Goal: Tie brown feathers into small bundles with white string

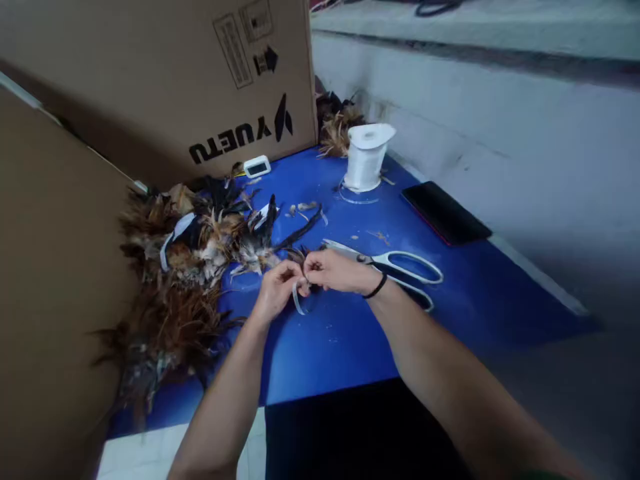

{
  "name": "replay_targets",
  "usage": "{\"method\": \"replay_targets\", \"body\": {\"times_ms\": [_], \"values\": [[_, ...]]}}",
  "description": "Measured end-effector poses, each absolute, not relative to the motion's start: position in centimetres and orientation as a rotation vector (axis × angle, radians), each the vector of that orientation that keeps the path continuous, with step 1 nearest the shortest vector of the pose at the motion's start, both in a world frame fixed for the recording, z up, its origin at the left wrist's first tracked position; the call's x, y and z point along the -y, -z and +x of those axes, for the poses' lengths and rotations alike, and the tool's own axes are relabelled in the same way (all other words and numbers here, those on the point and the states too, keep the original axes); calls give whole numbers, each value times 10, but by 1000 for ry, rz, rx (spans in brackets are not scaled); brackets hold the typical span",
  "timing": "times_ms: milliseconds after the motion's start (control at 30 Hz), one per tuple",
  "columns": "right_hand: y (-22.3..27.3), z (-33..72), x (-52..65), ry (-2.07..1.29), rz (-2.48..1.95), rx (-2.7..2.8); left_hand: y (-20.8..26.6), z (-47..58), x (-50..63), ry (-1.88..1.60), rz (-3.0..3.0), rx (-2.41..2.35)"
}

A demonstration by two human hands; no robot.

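Head camera view shows two bare hands close together over a blue table (330,353). The left hand (277,290) has its finger and thumb pinched tight on a thin white ribbon (295,298). The right hand (335,270) pinches the ribbon too, and its fingertips are right next to the left ones. The ribbon's loose part curls down below the fingers. Some little dark feathers (298,254) poke out just behind the hands, but I cannot tell if the fingers hold them as well. White scissors (411,261) lie by the right hand, and the wrist with the black band (377,287) hides a bit of them. A big, messy pile of brown, black and white feathers (200,243) sits on the left. Farther back stand a white spool (367,163) and a big brown box (150,80) with upside-down letters. A black phone (447,212) lies on the right, near the wall (450,127).
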State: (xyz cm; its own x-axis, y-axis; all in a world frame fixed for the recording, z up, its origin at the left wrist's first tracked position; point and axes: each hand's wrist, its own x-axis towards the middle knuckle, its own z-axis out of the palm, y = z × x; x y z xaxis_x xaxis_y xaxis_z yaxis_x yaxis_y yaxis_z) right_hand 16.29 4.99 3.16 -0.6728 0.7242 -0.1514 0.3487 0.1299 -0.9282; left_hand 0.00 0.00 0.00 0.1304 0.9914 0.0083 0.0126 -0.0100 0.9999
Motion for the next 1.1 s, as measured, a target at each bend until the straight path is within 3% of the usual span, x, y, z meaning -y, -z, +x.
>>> {"method": "replay_targets", "body": {"times_ms": [433, 1100], "values": [[-37, 165, -49, -1837, -1021, 1806, -4, 3, 0, -1136, 1235, -1053], [-37, 165, -49, -1886, -1013, 1731, -5, 4, 0, -1139, 1245, -1060]]}}
